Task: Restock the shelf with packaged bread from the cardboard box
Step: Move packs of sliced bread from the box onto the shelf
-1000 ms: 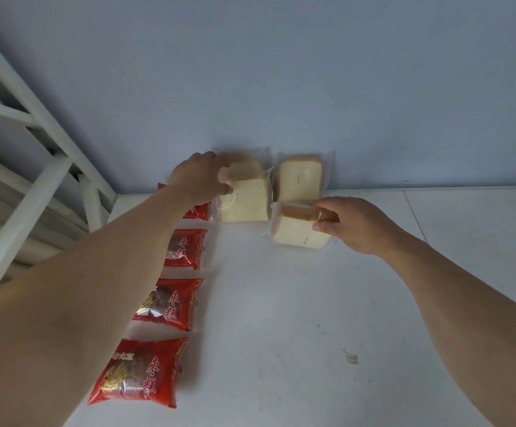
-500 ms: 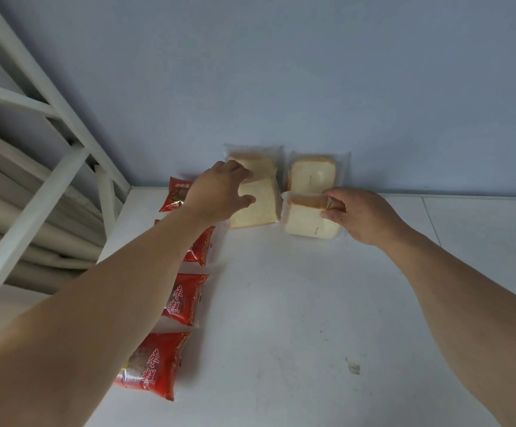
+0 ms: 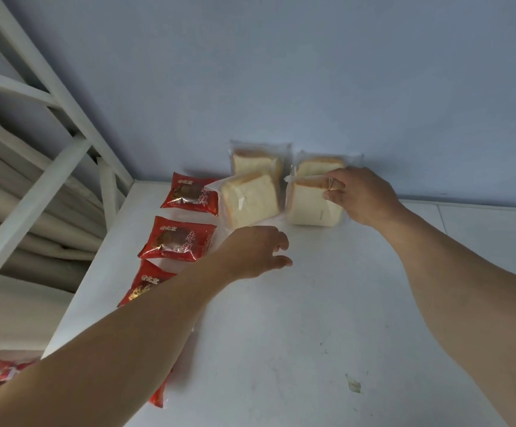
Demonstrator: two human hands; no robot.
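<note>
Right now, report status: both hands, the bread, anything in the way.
Left hand open, off the front left bread pack. Right hand pinching the front right bread pack at its top. Two packs behind, at the wall. Red snack packs alongside left, not blocking.

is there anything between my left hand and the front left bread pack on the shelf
Nothing visible. The left hand hovers open just in front of the front left bread pack, with only bare shelf between them. The red snack packs lie off to the left, and the right hand holds the front right bread pack.
</note>
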